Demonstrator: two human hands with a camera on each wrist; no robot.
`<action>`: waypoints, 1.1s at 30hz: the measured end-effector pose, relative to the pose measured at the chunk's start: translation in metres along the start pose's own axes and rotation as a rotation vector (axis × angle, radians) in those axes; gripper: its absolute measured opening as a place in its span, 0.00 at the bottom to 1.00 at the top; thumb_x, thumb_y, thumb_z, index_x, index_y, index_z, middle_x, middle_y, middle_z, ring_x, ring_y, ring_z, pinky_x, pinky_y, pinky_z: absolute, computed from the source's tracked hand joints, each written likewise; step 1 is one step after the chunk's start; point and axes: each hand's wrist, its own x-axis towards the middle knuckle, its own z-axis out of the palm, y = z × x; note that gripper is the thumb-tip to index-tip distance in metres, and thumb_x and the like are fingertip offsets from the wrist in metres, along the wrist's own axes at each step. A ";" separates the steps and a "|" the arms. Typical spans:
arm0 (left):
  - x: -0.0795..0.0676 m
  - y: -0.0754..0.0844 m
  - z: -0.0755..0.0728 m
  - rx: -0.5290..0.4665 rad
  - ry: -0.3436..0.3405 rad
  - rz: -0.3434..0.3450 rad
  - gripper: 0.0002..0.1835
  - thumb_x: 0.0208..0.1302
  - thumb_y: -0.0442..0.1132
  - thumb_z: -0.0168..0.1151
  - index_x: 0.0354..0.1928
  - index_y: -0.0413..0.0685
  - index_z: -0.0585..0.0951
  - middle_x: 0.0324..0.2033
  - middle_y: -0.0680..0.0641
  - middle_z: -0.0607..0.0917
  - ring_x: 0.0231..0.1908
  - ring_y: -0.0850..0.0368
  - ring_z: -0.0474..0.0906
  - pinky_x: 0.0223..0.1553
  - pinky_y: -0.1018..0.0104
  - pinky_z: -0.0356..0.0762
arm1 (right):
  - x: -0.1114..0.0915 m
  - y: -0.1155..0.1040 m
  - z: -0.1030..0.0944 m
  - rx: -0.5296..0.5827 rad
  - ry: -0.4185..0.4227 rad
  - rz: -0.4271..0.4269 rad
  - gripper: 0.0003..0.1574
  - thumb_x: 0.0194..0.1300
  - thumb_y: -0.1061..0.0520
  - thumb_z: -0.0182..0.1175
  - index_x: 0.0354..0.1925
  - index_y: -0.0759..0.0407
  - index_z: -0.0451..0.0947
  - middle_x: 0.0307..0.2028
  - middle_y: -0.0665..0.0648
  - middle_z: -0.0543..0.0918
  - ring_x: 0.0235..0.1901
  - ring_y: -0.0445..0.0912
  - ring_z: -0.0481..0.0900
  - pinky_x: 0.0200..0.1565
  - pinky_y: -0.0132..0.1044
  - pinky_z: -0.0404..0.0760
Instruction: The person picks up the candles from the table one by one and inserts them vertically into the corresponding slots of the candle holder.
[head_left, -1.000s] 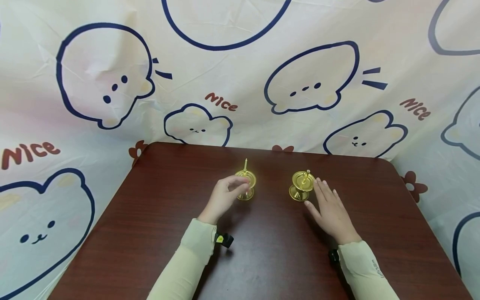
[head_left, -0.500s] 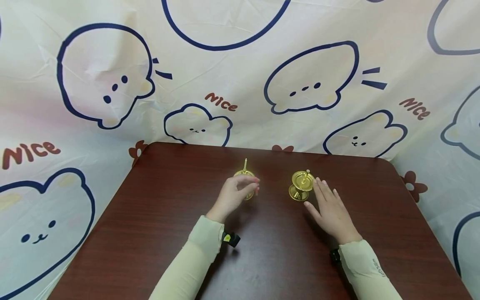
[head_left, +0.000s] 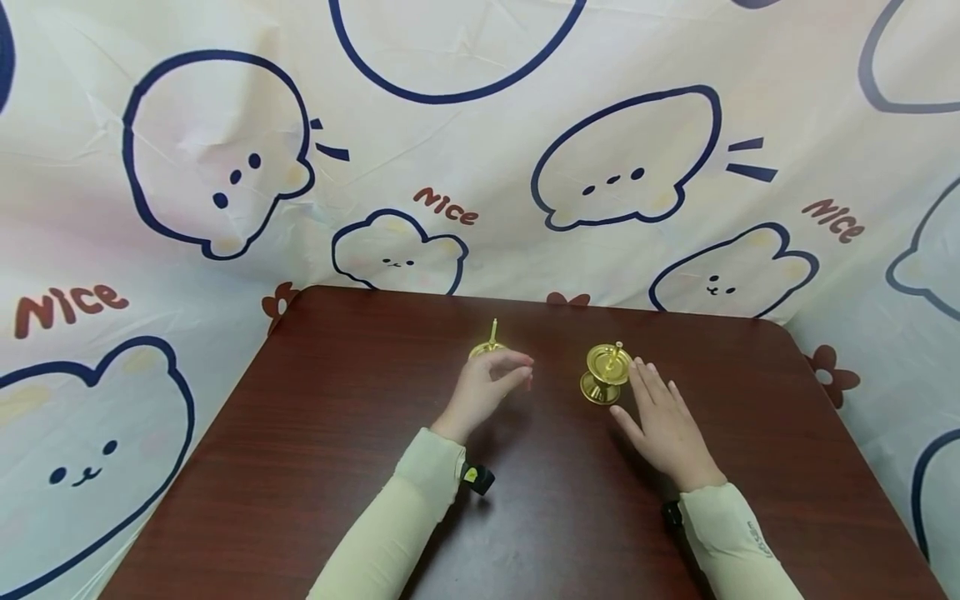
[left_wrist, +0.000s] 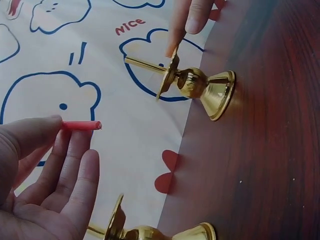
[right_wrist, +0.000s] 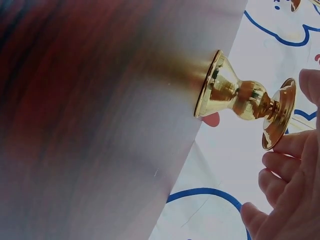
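My left hand pinches a short, thin red candle between thumb and fingers, held above the table. Behind that hand in the head view stands the left brass candlestick, upright with a thin spike; its lower part is hidden. To the right, a matching brass candlestick stands upright, nothing on its spike. My right hand lies beside it with fingers straight. In the right wrist view its fingertips are at the dish rim, seeming to touch it.
Both candlesticks stand toward the back of a dark red-brown wooden table. A pale cloth with blue cartoon outlines hangs behind the table and along its sides.
My left hand has moved right with the red candle, from the left candlestick's side to in front of it, covering more of it. My right hand stays beside the right candlestick.
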 end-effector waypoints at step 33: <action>0.035 0.008 0.029 -0.004 0.089 -0.034 0.10 0.66 0.45 0.71 0.47 0.52 0.87 0.40 0.56 0.88 0.41 0.60 0.85 0.45 0.65 0.83 | 0.000 -0.006 0.000 0.007 0.025 -0.012 0.48 0.76 0.42 0.54 0.78 0.69 0.49 0.77 0.69 0.54 0.76 0.64 0.50 0.72 0.64 0.49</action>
